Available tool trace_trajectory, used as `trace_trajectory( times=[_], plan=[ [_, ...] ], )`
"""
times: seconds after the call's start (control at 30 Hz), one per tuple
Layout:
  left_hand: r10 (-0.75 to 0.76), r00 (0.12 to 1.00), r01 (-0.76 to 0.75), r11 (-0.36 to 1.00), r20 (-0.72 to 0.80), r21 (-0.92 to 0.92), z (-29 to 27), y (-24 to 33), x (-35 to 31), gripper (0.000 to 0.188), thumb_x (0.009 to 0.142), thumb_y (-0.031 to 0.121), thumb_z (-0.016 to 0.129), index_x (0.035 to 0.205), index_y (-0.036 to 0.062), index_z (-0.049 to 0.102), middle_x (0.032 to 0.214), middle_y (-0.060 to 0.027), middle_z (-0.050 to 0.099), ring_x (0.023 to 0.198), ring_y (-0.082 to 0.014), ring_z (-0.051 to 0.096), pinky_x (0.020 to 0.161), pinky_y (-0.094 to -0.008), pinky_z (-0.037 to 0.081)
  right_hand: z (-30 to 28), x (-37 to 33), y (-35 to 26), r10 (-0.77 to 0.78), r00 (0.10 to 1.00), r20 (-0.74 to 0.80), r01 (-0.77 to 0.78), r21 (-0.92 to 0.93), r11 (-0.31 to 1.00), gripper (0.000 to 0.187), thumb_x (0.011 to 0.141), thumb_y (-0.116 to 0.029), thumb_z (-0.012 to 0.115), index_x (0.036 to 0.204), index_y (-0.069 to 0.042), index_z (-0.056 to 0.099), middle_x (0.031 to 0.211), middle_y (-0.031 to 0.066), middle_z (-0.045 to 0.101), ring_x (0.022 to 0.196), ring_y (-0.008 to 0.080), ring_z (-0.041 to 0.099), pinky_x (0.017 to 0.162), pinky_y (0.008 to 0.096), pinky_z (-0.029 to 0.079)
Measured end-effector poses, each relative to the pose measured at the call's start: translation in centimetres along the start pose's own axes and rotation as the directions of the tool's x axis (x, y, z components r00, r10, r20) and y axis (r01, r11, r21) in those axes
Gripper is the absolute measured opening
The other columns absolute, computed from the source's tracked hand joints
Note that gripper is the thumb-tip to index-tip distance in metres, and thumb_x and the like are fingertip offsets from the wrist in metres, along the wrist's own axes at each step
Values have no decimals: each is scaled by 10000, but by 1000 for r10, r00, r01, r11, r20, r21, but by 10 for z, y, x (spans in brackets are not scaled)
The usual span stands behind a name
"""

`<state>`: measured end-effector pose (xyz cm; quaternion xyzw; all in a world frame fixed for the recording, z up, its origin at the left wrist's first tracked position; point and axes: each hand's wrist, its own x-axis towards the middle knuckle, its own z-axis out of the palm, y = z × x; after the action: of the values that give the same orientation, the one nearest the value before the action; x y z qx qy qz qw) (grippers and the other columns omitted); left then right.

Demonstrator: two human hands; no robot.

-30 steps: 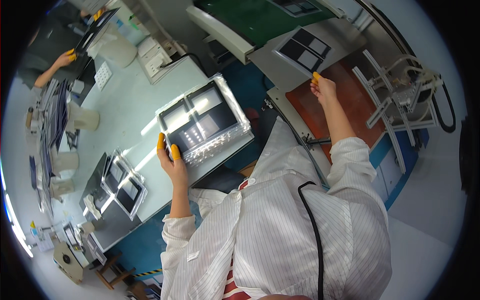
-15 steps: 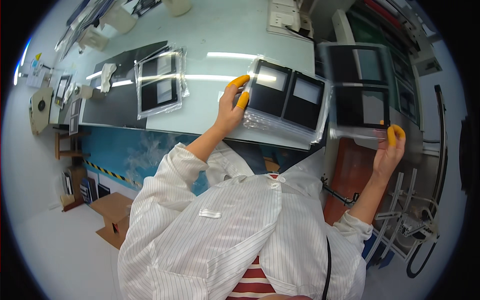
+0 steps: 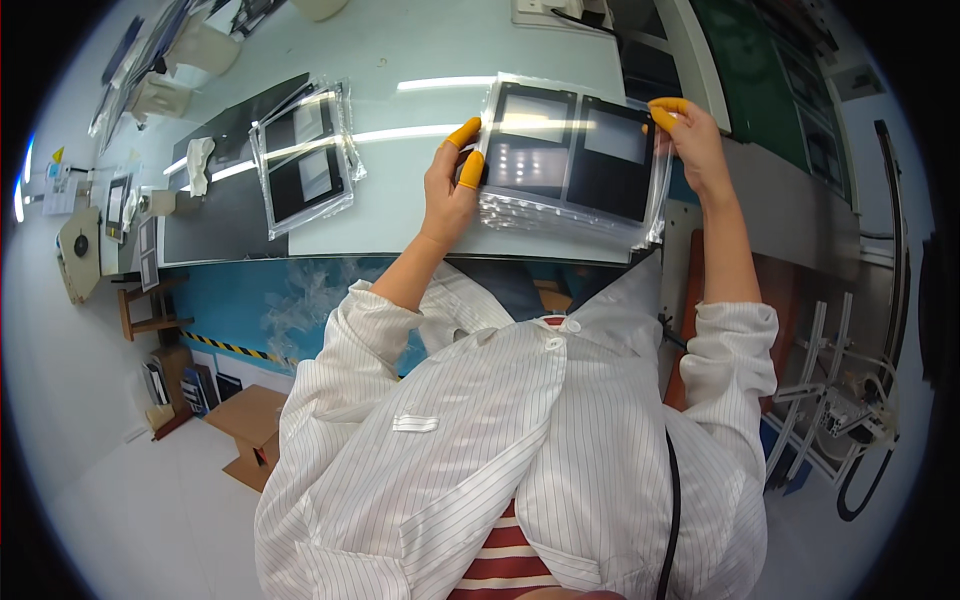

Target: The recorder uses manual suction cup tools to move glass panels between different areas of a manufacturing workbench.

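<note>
A stack of clear plastic sleeves (image 3: 560, 215) holding flat black panels lies at the table's front right. The top sleeve shows two panels side by side, each a black sheet (image 3: 607, 180) with a pale rectangular window in its upper half. My left hand (image 3: 448, 195) grips the left edge of the stack, its thumb and forefinger in yellow finger cots. At the upper right corner, my right hand (image 3: 695, 145), also in yellow cots, pinches the top sleeve's edge. Its fingertips are partly hidden behind the plastic. Further left lies a smaller pile of similar sleeves (image 3: 302, 165).
The pale glossy table (image 3: 420, 225) carries a dark mat (image 3: 215, 225) and a crumpled white cloth (image 3: 199, 165). White containers (image 3: 205, 45) stand at the far left, and a white electrical box (image 3: 545, 12) at the back. An aluminium frame (image 3: 825, 400) stands at right; a cardboard box (image 3: 250, 420) sits on the floor.
My right hand has brought a sleeve with two panels from the right side over onto the stack. My left hand stays at the stack's left edge. The view has shifted slightly.
</note>
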<state>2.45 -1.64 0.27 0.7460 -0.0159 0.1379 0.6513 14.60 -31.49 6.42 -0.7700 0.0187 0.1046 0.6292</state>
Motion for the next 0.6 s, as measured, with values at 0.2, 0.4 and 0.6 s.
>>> trace_trajectory(
  times=[0.2, 0.4, 0.6],
  plan=[
    [1, 1000, -1, 999, -1, 41, 6, -2, 2, 447, 901, 52, 540, 1343, 19, 484, 1243, -160, 526, 1126, -243, 555, 995, -337, 434, 1, 3, 9, -95, 990, -105, 56, -329, 943, 216, 867, -91, 640, 1062, 2, 654, 723, 37, 620, 610, 81, 552, 540, 208, 434],
    [22, 999, -23, 997, 24, 68, 6, 1, 0, 439, 909, 50, 531, 1340, -2, 471, 1260, -150, 519, 1135, -230, 547, 990, -332, 431, -51, 9, 32, -429, 849, -309, 106, -696, 710, 314, 779, -98, 668, 1083, -20, 654, 913, 135, 650, 768, 238, 623, 704, 332, 495],
    [14, 999, -19, 993, 47, 114, 4, -3, 0, 457, 931, 86, 518, 1371, -9, 437, 1321, -138, 503, 1166, -208, 520, 1015, -322, 386, -186, 6, 88, -505, 622, -599, -350, -789, 505, 365, 809, -230, 709, 1110, -44, 618, 1126, 148, 571, 1007, 310, 576, 863, 392, 472]
  ],
)
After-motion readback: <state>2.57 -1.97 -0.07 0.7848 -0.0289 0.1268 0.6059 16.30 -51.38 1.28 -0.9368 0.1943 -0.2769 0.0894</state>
